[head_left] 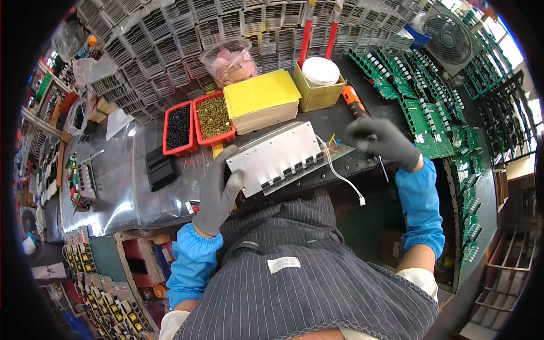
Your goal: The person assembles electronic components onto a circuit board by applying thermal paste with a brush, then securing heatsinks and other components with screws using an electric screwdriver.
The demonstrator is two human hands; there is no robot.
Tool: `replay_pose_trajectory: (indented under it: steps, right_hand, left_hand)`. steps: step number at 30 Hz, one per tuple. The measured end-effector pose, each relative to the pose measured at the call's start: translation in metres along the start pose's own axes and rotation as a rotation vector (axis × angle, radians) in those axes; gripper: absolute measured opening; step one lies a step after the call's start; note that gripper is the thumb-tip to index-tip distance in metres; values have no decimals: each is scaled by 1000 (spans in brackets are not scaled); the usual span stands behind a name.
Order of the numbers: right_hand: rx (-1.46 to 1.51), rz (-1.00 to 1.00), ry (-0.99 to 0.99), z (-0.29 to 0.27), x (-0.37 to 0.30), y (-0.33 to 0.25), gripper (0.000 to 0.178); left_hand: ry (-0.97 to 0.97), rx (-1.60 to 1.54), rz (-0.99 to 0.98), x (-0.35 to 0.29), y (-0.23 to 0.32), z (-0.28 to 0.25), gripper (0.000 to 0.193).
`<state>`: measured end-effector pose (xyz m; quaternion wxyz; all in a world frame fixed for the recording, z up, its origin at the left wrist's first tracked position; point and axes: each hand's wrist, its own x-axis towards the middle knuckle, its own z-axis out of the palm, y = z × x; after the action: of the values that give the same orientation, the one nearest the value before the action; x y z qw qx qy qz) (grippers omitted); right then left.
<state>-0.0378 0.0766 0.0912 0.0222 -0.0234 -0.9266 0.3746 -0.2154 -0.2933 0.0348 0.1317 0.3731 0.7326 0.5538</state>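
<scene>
My left hand (219, 190), in a grey glove, grips the left end of a silver metal plate (277, 154). Its thumb presses on the face and the fingers lie behind the edge. Small black parts line the plate's lower edge; a white cable (338, 174) with a plug hangs off its right end. Part of a circuit board (339, 151) shows behind the plate. My gloved right hand (381, 141) is over an orange and black electric screwdriver (354, 102), whose thin shaft shows below the hand. Motion smears its fingers, so a grip is unclear.
Red bins hold black screws (178, 126) and brass-coloured screws (213, 117). Beside them are a yellow-topped stack (262, 95) and a wooden box (317, 101) with a white lid. Green circuit boards (425, 122) cover the right side; black bars (160, 169) lie left.
</scene>
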Motion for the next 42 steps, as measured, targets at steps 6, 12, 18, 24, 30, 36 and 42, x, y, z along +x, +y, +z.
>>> replay_pose_trajectory:
  steps: [6, 12, 18, 24, 30, 36, 42]
  right_hand:
    - [-398, -88, 560, -35, 108, 36, 56]
    - [-618, -80, 649, -42, 173, 56, 62]
    - [-904, -64, 996, -74, 127, 9, 60]
    - [-518, -328, 1224, -87, 63, -1, 44]
    - [85, -307, 994, -33, 52, -35, 26]
    - [322, -13, 813, -29, 60, -38, 28]
    - [339, 205, 669, -32, 79, -25, 27]
  left_hand:
    - [35, 30, 78, -6, -9, 8, 67]
    - [25, 173, 185, -23, 3, 12, 69]
    - [-71, 173, 63, -32, 8, 12, 69]
    - [-11, 254, 219, -12, 9, 6, 66]
    - [76, 267, 278, -1, -5, 6, 63]
    - [84, 164, 151, 2, -4, 7, 65]
    - [68, 50, 60, 7, -7, 5, 71]
